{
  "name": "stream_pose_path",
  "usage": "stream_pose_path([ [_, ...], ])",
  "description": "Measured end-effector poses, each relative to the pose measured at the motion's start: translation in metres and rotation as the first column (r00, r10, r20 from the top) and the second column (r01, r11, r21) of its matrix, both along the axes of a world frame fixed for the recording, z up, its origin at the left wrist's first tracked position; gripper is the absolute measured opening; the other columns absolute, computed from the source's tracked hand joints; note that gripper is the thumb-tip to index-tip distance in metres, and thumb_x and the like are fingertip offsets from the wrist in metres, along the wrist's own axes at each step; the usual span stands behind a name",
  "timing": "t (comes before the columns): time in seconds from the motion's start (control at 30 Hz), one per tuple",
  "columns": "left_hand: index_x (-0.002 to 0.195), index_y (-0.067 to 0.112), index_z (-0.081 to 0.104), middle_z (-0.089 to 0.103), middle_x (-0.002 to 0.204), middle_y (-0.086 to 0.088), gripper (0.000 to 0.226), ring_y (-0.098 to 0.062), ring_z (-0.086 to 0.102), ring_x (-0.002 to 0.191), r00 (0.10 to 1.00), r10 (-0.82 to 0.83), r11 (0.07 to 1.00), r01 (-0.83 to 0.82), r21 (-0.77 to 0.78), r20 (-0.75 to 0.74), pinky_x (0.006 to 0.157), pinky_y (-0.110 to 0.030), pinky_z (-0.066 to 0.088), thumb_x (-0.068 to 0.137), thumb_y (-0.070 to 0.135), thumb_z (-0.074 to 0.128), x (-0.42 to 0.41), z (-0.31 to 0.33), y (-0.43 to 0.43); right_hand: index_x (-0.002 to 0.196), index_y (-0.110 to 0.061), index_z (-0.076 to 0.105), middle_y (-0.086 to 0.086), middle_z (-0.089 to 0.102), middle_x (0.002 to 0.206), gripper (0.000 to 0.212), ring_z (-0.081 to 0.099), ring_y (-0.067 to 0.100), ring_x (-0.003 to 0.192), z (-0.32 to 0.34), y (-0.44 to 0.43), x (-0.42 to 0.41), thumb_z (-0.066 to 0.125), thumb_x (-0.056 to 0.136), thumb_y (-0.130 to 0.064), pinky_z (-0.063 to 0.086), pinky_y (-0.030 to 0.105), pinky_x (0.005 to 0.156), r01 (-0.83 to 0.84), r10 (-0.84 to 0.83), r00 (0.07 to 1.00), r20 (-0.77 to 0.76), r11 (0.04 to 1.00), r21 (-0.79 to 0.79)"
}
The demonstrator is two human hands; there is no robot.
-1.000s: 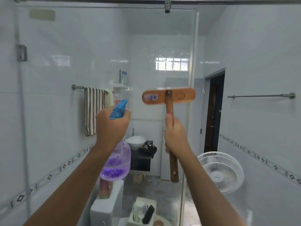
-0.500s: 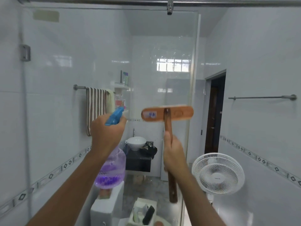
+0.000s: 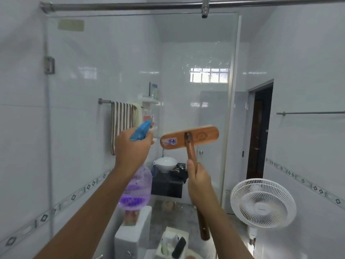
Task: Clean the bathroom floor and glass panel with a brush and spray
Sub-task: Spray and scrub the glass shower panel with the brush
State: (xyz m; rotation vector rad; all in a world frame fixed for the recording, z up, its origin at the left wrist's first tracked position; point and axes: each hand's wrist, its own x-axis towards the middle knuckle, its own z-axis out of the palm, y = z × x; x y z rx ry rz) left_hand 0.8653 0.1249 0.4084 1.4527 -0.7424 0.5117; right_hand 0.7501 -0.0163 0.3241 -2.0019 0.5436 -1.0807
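- Glass panel (image 3: 89, 139) upright across the left and middle, from 9 o'clock to just past 12, hung under a metal rail (image 3: 130, 6) along the top; small specks or droplets on the pane near 12 o'clock.
- Striped towel (image 3: 121, 126) at 10 o'clock of the left grip, draped over a wall bar behind the glass.
- Left grip (image 3: 133, 149) just left of centre, fingers wrapped round the neck of the spray bottle (image 3: 137, 187); blue trigger head aimed toward 1 o'clock, at the glass; clear body with purple liquid hanging toward 6 o'clock under the wrist.
- White basin (image 3: 165, 164) on a dark tabletop (image 3: 168, 186), between the two forearms and behind the pane.
- Grey floor (image 3: 173, 208) at 6 o'clock of that tabletop, seen through the glass.
- Brush (image 3: 189, 138) at centre, wooden head crosswise with its left end lower, just beside the bottle's nozzle; pale bristles turned away toward the glass, contact with the pane impossible to tell; handle running down toward 5 o'clock.
- Right grip (image 3: 198, 181) closed round the handle partway down, thumb laid along the wood toward 12 o'clock; handle's end sticking out beneath the forearm.
- White standing fan (image 3: 263, 202) at 4 o'clock, past the glass edge, grille facing the camera.
- Dark doorway (image 3: 259, 131) at 3 o'clock, above the fan.
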Motion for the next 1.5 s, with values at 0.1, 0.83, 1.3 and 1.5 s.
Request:
stream_pose_path([
  [0.1, 0.087, 0.011, 0.073, 0.073, 0.071, -0.002, 0.026, -0.014, 0.072, 0.064, 0.997, -0.060, 0.998, 0.059, -0.011, -0.053, 0.070, -0.046, 0.063, 0.085, 0.037, 0.077, -0.006, 0.002, 0.002, 0.100, -0.028, 0.053, 0.000, 0.057, 0.080, 0.041, 0.057, 0.013, 0.069, 0.048, -0.007, 0.002, 0.029, 0.101, -0.062, 0.053, 0.032, 0.063, -0.019, 0.020, 1.000, 0.022, 1.000, -0.013],
  [0.83, 0.091, 0.009, 0.073, 0.074, 0.076, -0.014, 0.039, -0.021, 0.072, 0.064, 0.975, -0.036, 0.992, 0.009, -0.124, -0.219, 0.069, -0.034, 0.062, 0.078, 0.044, 0.080, 0.009, 0.010, 0.034, 0.103, -0.016, 0.054, -0.007, 0.053, 0.053, 0.036, 0.045, 0.008, 0.038, 0.103, -0.003, 0.008, 0.036, 0.106, -0.047, 0.042, 0.022, 0.036, -0.361, 0.329, 0.914, 0.238, 0.926, 0.106],
  [1.3, 0.078, 0.012, 0.073, 0.073, 0.069, -0.007, 0.036, -0.027, 0.073, 0.070, 0.989, -0.010, 0.995, -0.005, -0.097, -0.150, 0.073, -0.039, 0.060, 0.080, 0.047, 0.078, 0.051, 0.023, 0.049, 0.094, -0.020, 0.060, 0.008, 0.066, 0.082, 0.047, 0.067, 0.019, 0.072, 0.017, 0.016, 0.046, 0.032, 0.102, -0.057, 0.061, 0.045, 0.071, -0.200, 0.198, 0.978, 0.059, 0.979, 0.044],
  [1.5, 0.082, 0.013, 0.070, 0.073, 0.077, -0.009, 0.031, -0.028, 0.073, 0.073, 0.998, 0.002, 0.998, -0.006, -0.062, -0.060, 0.070, -0.041, 0.062, 0.082, 0.044, 0.077, 0.066, 0.031, 0.056, 0.081, -0.021, 0.050, -0.002, 0.048, 0.062, 0.044, 0.045, 0.011, 0.047, 0.141, 0.046, 0.085, 0.029, 0.106, -0.052, 0.041, 0.024, 0.041, -0.168, 0.183, 0.963, 0.200, 0.982, -0.091],
])
